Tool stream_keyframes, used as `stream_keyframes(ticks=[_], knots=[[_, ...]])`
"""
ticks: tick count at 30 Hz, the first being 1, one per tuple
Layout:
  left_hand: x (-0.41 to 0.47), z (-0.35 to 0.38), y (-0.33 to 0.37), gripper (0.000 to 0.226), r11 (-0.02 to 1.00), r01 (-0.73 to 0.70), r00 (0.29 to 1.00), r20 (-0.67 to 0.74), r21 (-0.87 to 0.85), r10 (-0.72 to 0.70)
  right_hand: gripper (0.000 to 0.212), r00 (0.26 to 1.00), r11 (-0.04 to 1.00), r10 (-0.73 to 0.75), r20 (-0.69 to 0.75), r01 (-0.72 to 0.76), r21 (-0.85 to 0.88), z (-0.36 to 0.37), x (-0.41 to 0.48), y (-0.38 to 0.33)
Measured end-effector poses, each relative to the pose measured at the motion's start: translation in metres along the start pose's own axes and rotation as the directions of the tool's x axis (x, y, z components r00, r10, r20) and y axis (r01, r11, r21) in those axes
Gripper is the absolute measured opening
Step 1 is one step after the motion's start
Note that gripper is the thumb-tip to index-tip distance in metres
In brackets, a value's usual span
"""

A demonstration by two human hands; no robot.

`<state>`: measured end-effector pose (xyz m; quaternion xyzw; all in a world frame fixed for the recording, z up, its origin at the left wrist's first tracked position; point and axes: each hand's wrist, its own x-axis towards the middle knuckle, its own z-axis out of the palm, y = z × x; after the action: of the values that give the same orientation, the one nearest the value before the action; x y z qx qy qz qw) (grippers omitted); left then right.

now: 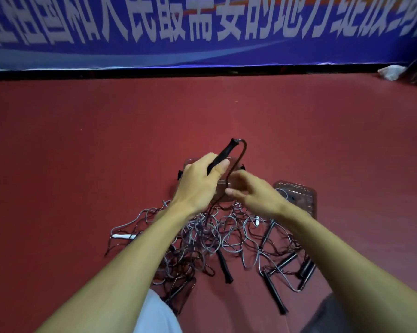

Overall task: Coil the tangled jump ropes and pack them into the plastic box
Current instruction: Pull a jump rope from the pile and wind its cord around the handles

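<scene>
Head: plastic box (190, 162) behind tangled ropes (202, 231)

Jump ropes (209, 234), grey and dark cords with black and white handles, tangled in a heap on the floor; one black handle (223, 155) raised, tilted, over the clear plastic box (220, 194) beyond the heap.
</scene>
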<state>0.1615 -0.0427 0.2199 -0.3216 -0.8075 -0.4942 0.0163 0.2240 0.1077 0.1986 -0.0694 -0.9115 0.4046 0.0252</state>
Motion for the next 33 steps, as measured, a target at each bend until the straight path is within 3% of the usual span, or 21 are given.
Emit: stream_keyframes(ticks=[5, 9, 10, 13, 15, 17, 19, 23, 29, 33], knots=[[-0.001, -0.003, -0.006, 0.028, 0.965, 0.000, 0.999, 0.039, -0.261, 0.010, 0.031, 0.996, 0.997, -0.006, 0.085, 0.013, -0.073, 0.018, 0.002, 0.010], [0.001, -0.005, -0.003, 0.030, 0.903, 0.012, 0.998, 0.057, -0.429, 0.014, 0.013, 0.998, 0.999, -0.003, -0.061, 0.000, -0.049, 0.035, 0.012, -0.009], [0.001, -0.006, -0.002, 0.030, 0.892, 0.010, 0.999, 0.050, -0.452, 0.015, 0.017, 0.994, 0.999, 0.020, -0.103, -0.024, -0.042, 0.039, 0.015, -0.011], [0.004, -0.007, -0.009, 0.024, 0.898, 0.030, 0.998, -0.030, -0.439, -0.048, 0.025, 0.981, 0.993, 0.100, -0.168, -0.087, 0.086, 0.040, 0.022, -0.010], [0.007, -0.008, -0.017, 0.029, 0.903, 0.081, 0.987, -0.096, -0.422, -0.133, 0.024, 0.959, 0.955, 0.181, -0.220, -0.119, 0.271, 0.033, 0.022, -0.010], [0.010, -0.007, -0.023, 0.040, 0.909, 0.155, 0.965, -0.139, -0.386, -0.224, 0.022, 0.922, 0.854, 0.281, -0.265, -0.114, 0.507, 0.022, 0.020, -0.015], [0.009, -0.004, -0.029, 0.046, 0.938, 0.227, 0.946, -0.171, -0.262, -0.277, 0.021, 0.890, 0.768, 0.336, -0.309, -0.069, 0.637, 0.011, 0.019, -0.021], [0.007, 0.008, -0.033, 0.025, 0.935, 0.301, 0.943, -0.090, -0.186, -0.321, 0.026, 0.841, 0.607, 0.357, -0.406, 0.121, 0.785, -0.014, 0.017, -0.039], [0.005, 0.034, -0.018, 0.016, 0.950, 0.264, 0.961, 0.125, -0.167, -0.245, 0.026, 0.821, 0.229, 0.382, -0.425, 0.361, 0.904, -0.036, 0.006, -0.053], [0.005, 0.041, -0.002, 0.022, 0.950, 0.272, 0.948, 0.211, -0.152, -0.238, 0.023, 0.787, 0.113, 0.444, -0.429, 0.426, 0.898, -0.038, 0.000, -0.044]])
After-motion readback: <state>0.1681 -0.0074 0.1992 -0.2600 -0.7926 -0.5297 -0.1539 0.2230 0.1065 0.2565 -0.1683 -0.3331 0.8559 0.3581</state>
